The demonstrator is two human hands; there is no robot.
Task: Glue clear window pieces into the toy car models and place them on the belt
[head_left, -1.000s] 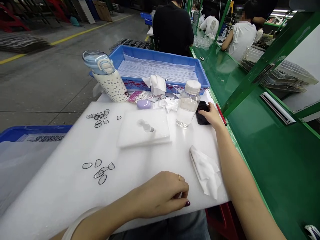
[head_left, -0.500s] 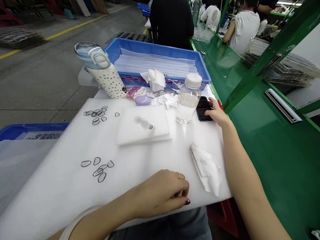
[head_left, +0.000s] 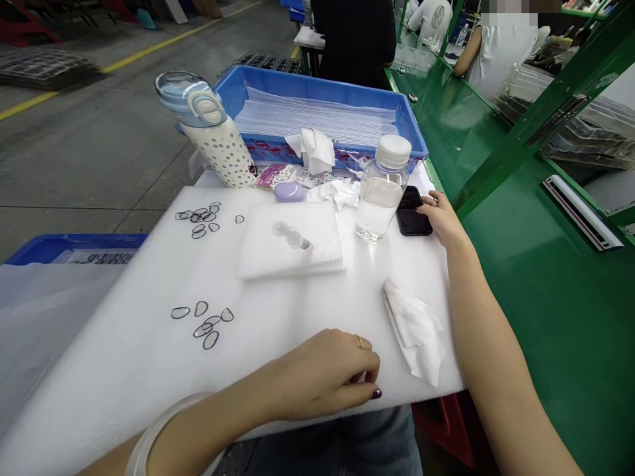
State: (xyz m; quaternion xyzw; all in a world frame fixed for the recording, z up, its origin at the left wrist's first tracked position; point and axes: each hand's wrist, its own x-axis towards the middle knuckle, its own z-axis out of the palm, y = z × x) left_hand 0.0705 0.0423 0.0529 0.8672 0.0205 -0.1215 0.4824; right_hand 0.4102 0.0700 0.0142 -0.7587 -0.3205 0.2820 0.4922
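My left hand (head_left: 332, 373) rests near the front edge of a white foam sheet (head_left: 139, 370), its fingers curled in and nothing seen in them. At the right edge of a black phone (head_left: 415, 215), my right hand (head_left: 441, 215) has its thumb touching the phone's side and its fingers apart. The phone lies flat beside a clear bottle (head_left: 381, 192). Two groups of dark-rimmed rings, an upper one (head_left: 200, 215) and a lower one (head_left: 207, 327), lie on the left. A small translucent item (head_left: 290, 235) sits on a foam block (head_left: 258, 248).
A folded white tissue (head_left: 414, 330) lies right of my left hand. Behind stand a dotted flask (head_left: 218, 149), a purple case (head_left: 289, 192) and a blue tray (head_left: 322, 86) of white sheets. A green bench (head_left: 536, 277) and post are at the right; people sit beyond.
The view has shifted slightly, moving most things right and up in the picture. My right thumb has drawn back from over the phone to its edge. My left hand keeps its pose.
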